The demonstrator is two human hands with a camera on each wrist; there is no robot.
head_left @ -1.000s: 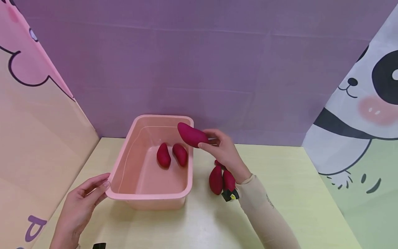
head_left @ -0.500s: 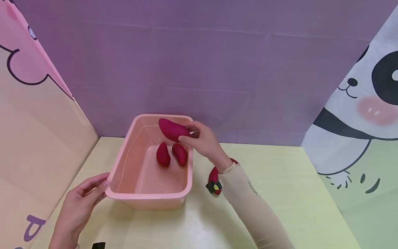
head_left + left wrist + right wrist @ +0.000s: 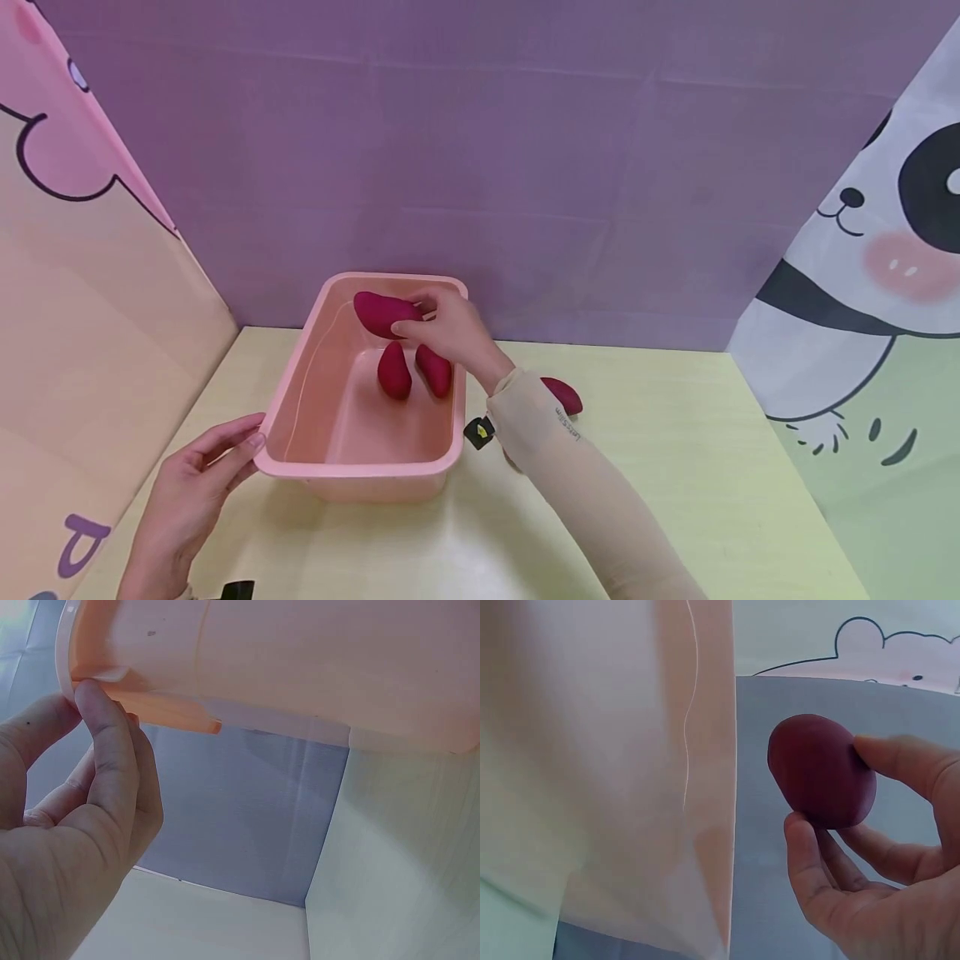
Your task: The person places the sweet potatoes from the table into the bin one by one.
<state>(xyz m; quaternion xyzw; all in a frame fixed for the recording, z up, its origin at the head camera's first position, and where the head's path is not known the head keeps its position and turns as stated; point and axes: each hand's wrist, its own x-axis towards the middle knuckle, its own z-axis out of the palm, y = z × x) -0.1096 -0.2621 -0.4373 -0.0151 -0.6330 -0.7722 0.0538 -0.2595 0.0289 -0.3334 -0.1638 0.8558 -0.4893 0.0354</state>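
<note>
The right hand (image 3: 450, 329) pinches a firm, smooth, likely light sweet potato (image 3: 382, 313) at its thick end over the tub's (image 3: 352, 471) far end, while the left hand's (image 3: 198, 475) fingers pinch the tub's near left corner on the table (image 3: 675, 467).

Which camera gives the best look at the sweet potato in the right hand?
The right wrist view: the sweet potato fills the frame, pinched by the right hand. The head view shows it small, over the pink tub, partly behind fingers. The left wrist view misses it.
</note>
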